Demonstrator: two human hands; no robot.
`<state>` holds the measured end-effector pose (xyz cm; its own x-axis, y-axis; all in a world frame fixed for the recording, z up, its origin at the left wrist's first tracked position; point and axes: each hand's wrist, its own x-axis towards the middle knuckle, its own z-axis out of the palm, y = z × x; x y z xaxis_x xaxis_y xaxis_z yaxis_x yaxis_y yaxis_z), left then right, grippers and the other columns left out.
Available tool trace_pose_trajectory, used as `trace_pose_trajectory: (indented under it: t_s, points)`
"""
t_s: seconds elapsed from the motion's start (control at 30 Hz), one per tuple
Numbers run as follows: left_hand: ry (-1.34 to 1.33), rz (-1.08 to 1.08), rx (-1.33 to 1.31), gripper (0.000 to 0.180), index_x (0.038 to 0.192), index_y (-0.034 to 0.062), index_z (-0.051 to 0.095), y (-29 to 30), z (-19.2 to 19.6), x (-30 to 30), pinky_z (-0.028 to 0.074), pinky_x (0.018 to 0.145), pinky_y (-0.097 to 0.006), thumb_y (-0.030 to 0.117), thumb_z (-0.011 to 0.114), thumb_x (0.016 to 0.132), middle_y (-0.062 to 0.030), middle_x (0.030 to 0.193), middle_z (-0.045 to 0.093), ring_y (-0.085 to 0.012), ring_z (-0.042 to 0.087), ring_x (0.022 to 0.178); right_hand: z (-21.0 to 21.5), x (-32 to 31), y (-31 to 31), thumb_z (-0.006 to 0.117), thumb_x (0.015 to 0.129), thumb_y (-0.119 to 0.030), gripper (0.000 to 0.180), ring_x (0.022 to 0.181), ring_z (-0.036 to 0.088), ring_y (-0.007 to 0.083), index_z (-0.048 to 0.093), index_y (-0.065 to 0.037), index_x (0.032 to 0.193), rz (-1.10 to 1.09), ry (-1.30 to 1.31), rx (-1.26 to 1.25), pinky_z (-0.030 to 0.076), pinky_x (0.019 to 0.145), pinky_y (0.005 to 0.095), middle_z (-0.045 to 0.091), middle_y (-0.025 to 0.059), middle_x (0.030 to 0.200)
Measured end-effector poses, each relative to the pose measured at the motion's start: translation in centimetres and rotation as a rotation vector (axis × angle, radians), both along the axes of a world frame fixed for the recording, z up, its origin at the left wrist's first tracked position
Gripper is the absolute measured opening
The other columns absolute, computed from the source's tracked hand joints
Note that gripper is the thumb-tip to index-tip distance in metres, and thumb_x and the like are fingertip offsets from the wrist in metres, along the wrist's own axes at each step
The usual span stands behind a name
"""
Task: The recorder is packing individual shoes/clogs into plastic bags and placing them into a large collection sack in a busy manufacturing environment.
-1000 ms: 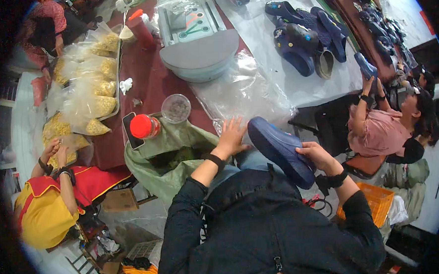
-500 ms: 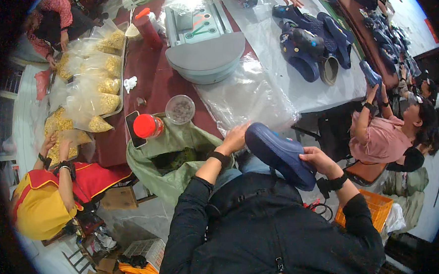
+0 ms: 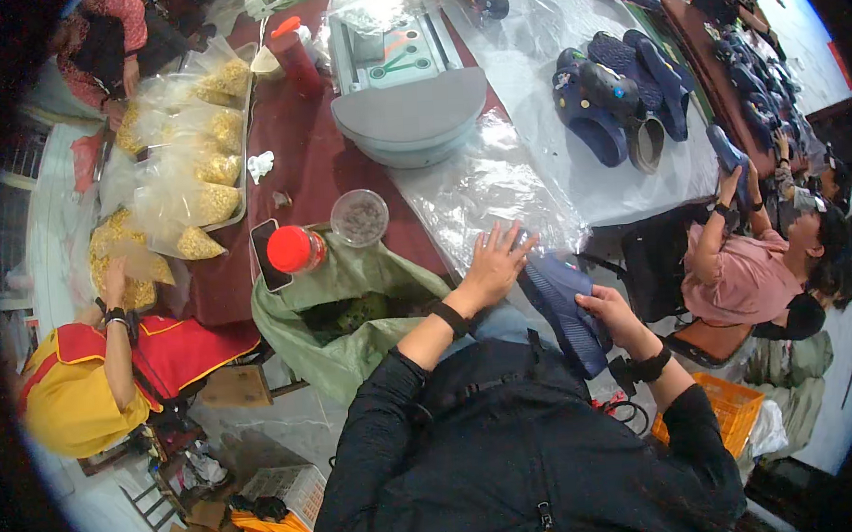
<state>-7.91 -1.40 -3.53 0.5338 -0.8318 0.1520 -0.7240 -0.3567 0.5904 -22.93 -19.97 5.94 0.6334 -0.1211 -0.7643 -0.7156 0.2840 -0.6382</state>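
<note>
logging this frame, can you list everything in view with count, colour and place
clog shoe: one, dark blue, held at table edge
clear plastic bag: one, on table under left hand
clog pile: several, dark blue, far right of table
sealing machine: one, grey, table centre
red-lidded jar: one, near green bag
green bag: one, below table edge
yellow-filled bags: several, left tray
co-workers: two, left and right
left hand: flat on plastic
right hand: gripping shoe

red-lidded jar [image 3: 295,250]: 1 | clear cup [image 3: 360,217]: 1 | green bag [image 3: 351,304]: 1 | phone [image 3: 265,254]: 1 | red bottle [image 3: 292,53]: 1
</note>
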Motion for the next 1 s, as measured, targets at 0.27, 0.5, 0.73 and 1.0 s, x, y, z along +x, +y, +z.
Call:
trace_pose_trajectory:
  t_s: [0.27,0.5,0.73,1.0]
  points:
    - [-0.048,-0.006,0.007,0.050,0.136,0.0285,0.032,0.1,1.1,-0.4,0.026,0.094,-0.063,0.020,0.046,0.089,-0.0157,0.144,0.020,-0.0486,0.024,0.125,-4.2,4.4,1.4,0.052,0.089,-0.015,0.023,0.080,0.061,0.0131,0.054,-0.001,0.108,-0.224,-0.139,0.276,0.050,0.072,0.0254,0.062,0.0059,0.097]
    - [0.045,-0.003,0.000,0.053,0.137,0.0317,0.031,1.2,1.5,-0.6,0.024,0.094,-0.065,0.017,0.046,0.088,-0.0127,0.146,0.019,-0.0487,0.024,0.126,-9.2,8.8,3.5,0.051,0.090,-0.015,0.024,0.093,0.055,0.0136,0.050,-0.002,0.110,-0.414,-0.252,0.198,0.046,0.077,0.0263,0.058,0.0040,0.103]
    - [-0.093,-0.040,0.130,0.055,0.136,0.0318,0.032,1.6,3.3,-0.5,0.020,0.095,-0.068,0.015,0.047,0.086,-0.0016,0.147,0.020,-0.0445,0.022,0.128,-13.6,10.3,4.4,0.049,0.091,-0.021,0.045,0.113,0.047,0.0224,0.037,-0.001,0.130,-0.183,-0.609,-0.179,0.035,0.096,0.0331,0.048,0.0112,0.124]
    - [-0.045,-0.178,-0.085,0.054,0.135,0.0297,0.035,1.1,4.7,-3.2,0.021,0.092,-0.070,0.019,0.050,0.085,-0.0035,0.145,0.025,-0.0449,0.020,0.129,-14.4,8.0,2.2,0.061,0.078,-0.025,0.060,0.099,0.053,0.0352,0.041,0.002,0.127,0.409,-0.877,-1.183,0.044,0.084,0.0398,0.054,0.0219,0.112]
